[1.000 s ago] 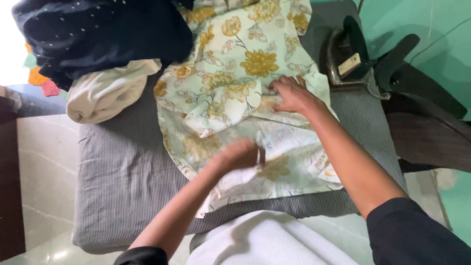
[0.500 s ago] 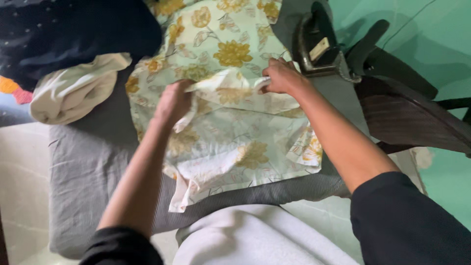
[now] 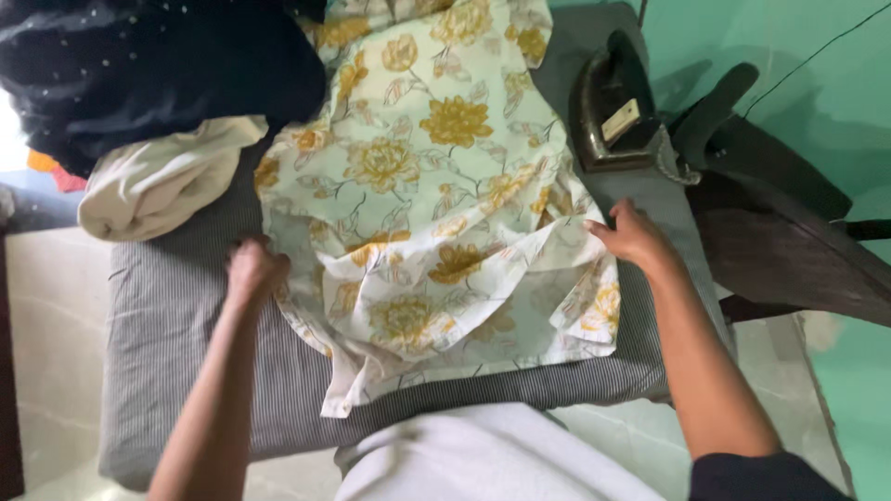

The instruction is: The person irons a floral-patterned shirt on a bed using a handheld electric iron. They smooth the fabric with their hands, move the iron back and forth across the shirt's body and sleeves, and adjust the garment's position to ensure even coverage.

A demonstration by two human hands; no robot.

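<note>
A pale cloth with yellow flowers (image 3: 427,204) lies spread over a grey striped padded surface (image 3: 176,343). My left hand (image 3: 252,266) grips the cloth's left edge with closed fingers. My right hand (image 3: 633,233) holds the cloth's right edge, fingers curled on the fabric. The cloth's near corner (image 3: 339,404) hangs over the front edge of the pad.
A dark clothes iron (image 3: 614,109) stands at the pad's far right corner. A dark dotted garment (image 3: 158,65) and a cream cloth bundle (image 3: 153,181) are piled at the far left. A dark chair (image 3: 789,223) stands to the right. White fabric (image 3: 492,459) lies nearest me.
Both hands have moved apart from the cloth's middle to its left and right edges. The fold they held is now opened out and the cloth lies flatter.
</note>
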